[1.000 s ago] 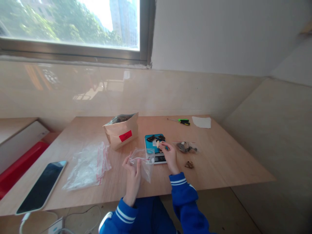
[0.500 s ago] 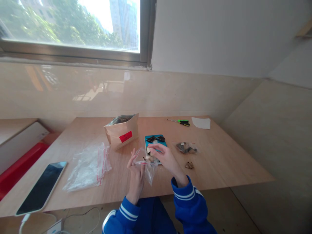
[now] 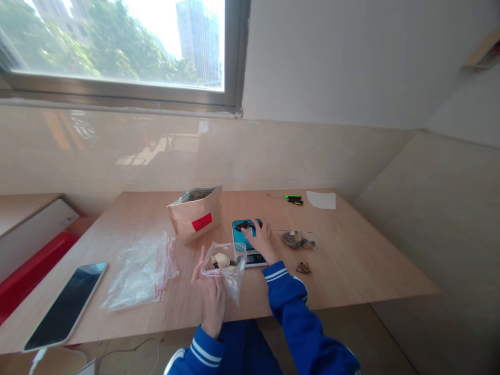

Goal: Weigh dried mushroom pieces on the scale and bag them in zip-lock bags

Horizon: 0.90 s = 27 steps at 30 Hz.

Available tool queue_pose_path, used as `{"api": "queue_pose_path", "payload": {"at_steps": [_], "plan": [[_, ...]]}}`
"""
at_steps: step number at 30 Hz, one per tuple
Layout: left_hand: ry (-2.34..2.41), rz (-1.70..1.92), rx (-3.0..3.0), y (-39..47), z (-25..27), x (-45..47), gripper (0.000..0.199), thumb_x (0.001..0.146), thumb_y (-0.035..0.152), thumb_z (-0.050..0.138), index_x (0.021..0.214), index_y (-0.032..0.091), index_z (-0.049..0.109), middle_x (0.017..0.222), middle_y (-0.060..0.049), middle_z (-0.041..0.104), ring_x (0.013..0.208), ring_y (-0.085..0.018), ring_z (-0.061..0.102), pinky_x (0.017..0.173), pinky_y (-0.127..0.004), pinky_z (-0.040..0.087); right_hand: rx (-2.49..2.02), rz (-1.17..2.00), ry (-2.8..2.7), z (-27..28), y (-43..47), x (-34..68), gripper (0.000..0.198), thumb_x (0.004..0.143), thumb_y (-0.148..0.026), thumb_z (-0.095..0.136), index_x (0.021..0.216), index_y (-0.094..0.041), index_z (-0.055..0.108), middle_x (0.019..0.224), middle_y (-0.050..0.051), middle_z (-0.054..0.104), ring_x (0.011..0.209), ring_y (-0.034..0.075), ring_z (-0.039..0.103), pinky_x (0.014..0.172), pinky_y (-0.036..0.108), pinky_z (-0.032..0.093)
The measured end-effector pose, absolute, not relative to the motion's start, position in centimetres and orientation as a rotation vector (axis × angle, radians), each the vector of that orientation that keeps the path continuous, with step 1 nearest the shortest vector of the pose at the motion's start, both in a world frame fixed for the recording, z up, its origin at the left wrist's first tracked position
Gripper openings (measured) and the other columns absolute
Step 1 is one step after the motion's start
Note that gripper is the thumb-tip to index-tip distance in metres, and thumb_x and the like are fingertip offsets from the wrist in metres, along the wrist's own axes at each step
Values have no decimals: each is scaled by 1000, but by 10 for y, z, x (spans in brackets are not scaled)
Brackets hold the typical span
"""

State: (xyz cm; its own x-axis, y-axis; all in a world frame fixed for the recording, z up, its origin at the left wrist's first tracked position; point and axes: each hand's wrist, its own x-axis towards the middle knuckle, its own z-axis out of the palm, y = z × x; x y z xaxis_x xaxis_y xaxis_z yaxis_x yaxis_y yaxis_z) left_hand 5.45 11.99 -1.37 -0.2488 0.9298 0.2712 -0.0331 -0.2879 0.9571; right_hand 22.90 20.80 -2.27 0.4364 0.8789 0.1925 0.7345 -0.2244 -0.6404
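Note:
My left hand [image 3: 210, 291] holds a clear zip bag [image 3: 234, 286] with its mouth open upward. Inside that bag lie pale and dark pieces [image 3: 222, 260] that look like dried mushroom. A small digital scale [image 3: 239, 240] with a blue top and a display along its front edge stands just beyond the bag. My right hand [image 3: 261, 240] reaches over the scale, thumb and fingers apart, around dark dried pieces [image 3: 244, 225] on the blue top. The hand partly covers those pieces, and whether the fingertips touch them is unclear.
A brown paper pouch [image 3: 197, 219] with a red label stands open behind. Flat clear bags [image 3: 136, 271] and a phone [image 3: 66, 307] lie left. Rightward are a filled zip bag [image 3: 299, 239], a brown dried piece [image 3: 303, 267], screwdrivers [image 3: 292, 199] and white paper [image 3: 321, 200].
My right hand has moved from the bag's mouth forward to the dark pieces on the scale, its fingers spreading. My left hand has drawn the bag slightly left and nearer.

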Motion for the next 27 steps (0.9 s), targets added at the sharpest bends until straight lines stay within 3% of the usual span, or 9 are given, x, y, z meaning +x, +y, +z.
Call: {"api": "queue_pose_path", "payload": {"at_steps": [4, 8, 14, 20, 27], "plan": [[1269, 1602, 1278, 120, -15, 50, 49, 92, 48, 44, 128, 15, 38, 153, -21, 31, 141, -28, 33, 117, -51, 24, -2071, 200, -1388, -36, 225, 218, 57, 80, -47, 66, 129, -19, 59, 143, 23, 41, 135, 46, 30, 104, 61, 28], [1325, 1610, 1328, 124, -23, 46, 42, 95, 41, 41, 128, 18, 30, 154, -22, 27, 143, -26, 30, 117, -52, 24, -2009, 160, -1373, -42, 227, 222, 41, 81, -35, 67, 118, -17, 67, 130, 22, 51, 127, 39, 41, 103, 53, 34], [1423, 1614, 1293, 126, -22, 44, 38, 93, 41, 43, 122, 19, 31, 150, -23, 35, 137, -28, 40, 111, -52, 35, -1876, 139, -1341, -48, 215, 237, 30, 77, -21, 67, 107, -18, 70, 125, 16, 53, 118, 32, 49, 100, 45, 40], [1400, 1645, 1260, 125, -17, 47, 41, 92, 42, 46, 122, 18, 33, 149, -21, 38, 135, -28, 43, 111, -51, 37, -1737, 149, -1313, -44, 200, 245, 18, 83, -27, 60, 93, -18, 71, 106, 13, 60, 100, 28, 58, 92, 44, 46], [1393, 1634, 1299, 124, -23, 51, 37, 94, 39, 43, 122, 19, 31, 152, -20, 32, 139, -25, 37, 114, -49, 32, -1626, 246, -1235, -33, 192, 245, 23, 83, -39, 61, 78, -18, 71, 93, 10, 62, 85, 26, 62, 82, 43, 51]]}}
